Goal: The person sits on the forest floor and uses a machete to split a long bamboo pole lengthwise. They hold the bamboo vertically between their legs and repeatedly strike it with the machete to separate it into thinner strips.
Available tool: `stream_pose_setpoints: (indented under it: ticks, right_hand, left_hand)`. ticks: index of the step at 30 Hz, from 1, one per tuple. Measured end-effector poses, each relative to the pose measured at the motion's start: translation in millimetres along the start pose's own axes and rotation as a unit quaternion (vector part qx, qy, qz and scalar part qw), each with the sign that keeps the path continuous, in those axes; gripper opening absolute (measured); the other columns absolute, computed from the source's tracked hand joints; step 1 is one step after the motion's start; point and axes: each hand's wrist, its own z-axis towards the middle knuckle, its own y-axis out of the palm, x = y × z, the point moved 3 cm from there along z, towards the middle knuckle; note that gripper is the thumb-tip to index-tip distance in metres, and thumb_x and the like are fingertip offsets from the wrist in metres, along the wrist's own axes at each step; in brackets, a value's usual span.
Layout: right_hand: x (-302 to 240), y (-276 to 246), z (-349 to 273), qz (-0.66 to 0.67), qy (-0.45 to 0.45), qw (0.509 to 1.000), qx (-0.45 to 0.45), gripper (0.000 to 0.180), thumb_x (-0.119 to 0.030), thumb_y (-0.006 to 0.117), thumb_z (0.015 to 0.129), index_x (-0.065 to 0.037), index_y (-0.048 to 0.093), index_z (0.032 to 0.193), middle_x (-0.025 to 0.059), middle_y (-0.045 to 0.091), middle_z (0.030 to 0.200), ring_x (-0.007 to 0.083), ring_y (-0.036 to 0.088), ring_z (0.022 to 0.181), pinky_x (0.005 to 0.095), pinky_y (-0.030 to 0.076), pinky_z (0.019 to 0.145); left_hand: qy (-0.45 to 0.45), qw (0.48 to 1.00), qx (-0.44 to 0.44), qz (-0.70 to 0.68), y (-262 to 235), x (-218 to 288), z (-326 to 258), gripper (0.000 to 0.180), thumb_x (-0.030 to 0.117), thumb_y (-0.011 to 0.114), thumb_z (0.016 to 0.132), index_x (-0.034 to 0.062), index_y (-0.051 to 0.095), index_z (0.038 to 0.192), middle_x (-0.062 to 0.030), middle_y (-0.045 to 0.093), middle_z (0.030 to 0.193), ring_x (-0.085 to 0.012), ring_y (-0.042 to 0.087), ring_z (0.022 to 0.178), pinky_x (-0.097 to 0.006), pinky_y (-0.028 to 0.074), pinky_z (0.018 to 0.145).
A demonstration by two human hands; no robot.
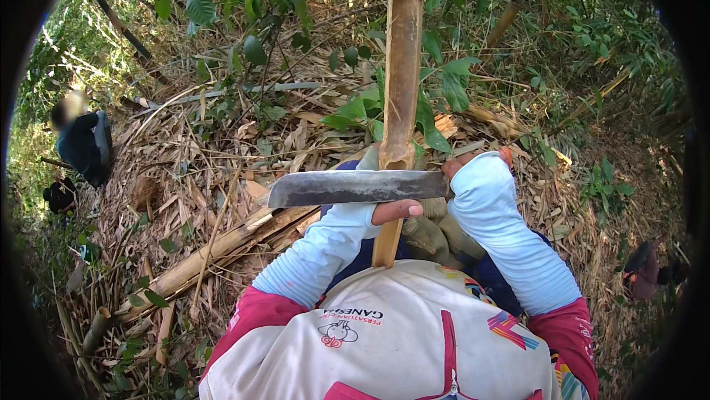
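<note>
A long split bamboo pole [404, 52] runs from the top of the view down toward my belly, its lower end [386, 244] near my shirt. Across it lies the wide dark blade of a machete [355, 187], edge to edge over the pole. My right hand [457, 165] is closed round the machete's handle end, partly covered by a light blue sleeve. Just under the blade, my left hand [396, 211] has its thumb laid over the bamboo; its other fingers are hidden behind blade and sleeve, and it appears to grip the pole.
Dry bamboo leaves [177, 207] cover the ground. A fallen bamboo stem [200, 263] lies at the left. Green leafy plants [362, 108] stand close behind the pole. A person in dark clothes [85, 145] is at the far left, another person [643, 270] at the right edge.
</note>
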Motion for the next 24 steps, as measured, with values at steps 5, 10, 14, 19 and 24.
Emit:
stream_pose_setpoints:
  ticks: [5,10,14,19,24]
  right_hand:
    - [5.1,12.6,3.8,-0.053,0.026,0.998,-0.027,0.022,-0.02,0.063,0.079,-0.015,0.068,0.1,0.006,0.066,0.086,0.0271,0.063,0.085,0.0497,0.043,0.086]
    - [9.7,2.7,18.3,-0.082,0.039,0.994,-0.06,0.027,-0.021,0.067,0.073,-0.015,0.067,0.099,0.0051,0.067,0.089,0.0265,0.064,0.091,0.0512,0.043,0.085]
    - [23.2,1.4,38.7,-0.068,0.083,0.982,-0.153,0.034,-0.021,0.067,0.069,-0.016,0.066,0.103,0.0069,0.068,0.093,0.0284,0.064,0.095,0.0522,0.044,0.082]
    - [11.8,1.2,26.1,-0.089,0.02,0.993,-0.074,0.018,-0.02,0.054,0.086,-0.015,0.065,0.1,0.0053,0.068,0.085,0.0275,0.066,0.08,0.0534,0.04,0.072]
    - [8.3,4.7,17.5,-0.069,-0.004,0.997,-0.034,0.015,-0.019,0.057,0.082,-0.017,0.065,0.095,0.0039,0.067,0.082,0.0258,0.066,0.076,0.0525,0.039,0.071]
  left_hand:
    - [0.008,1.0,0.027,-0.011,3.8,12.7,2.8,0.103,0.037,0.089,0.065,-0.0007,0.03,0.141,-0.0134,0.061,0.12,-0.0206,0.06,0.109,-0.033,0.048,0.093]
    - [0.05,0.998,0.038,0.001,5.6,34.5,12.2,0.092,0.034,0.088,0.068,-0.0003,0.037,0.136,-0.0123,0.065,0.112,-0.0189,0.062,0.104,-0.034,0.05,0.089]
    - [-0.124,0.991,-0.047,0.033,1.1,44.7,24.7,0.086,0.034,0.087,0.069,0.0003,0.04,0.134,-0.0091,0.067,0.103,-0.0142,0.064,0.087,-0.03,0.053,0.079]
    - [0.009,1.0,0.011,0.02,-2.1,41.3,13.5,0.089,0.03,0.088,0.069,0.0018,0.038,0.137,-0.0088,0.064,0.109,-0.0143,0.063,0.094,-0.03,0.052,0.082]
    - [0.1,0.995,0.019,-0.021,3.0,49.5,5.1,0.093,0.025,0.091,0.066,0.0029,0.036,0.138,-0.011,0.056,0.126,-0.0179,0.057,0.111,-0.032,0.048,0.094]
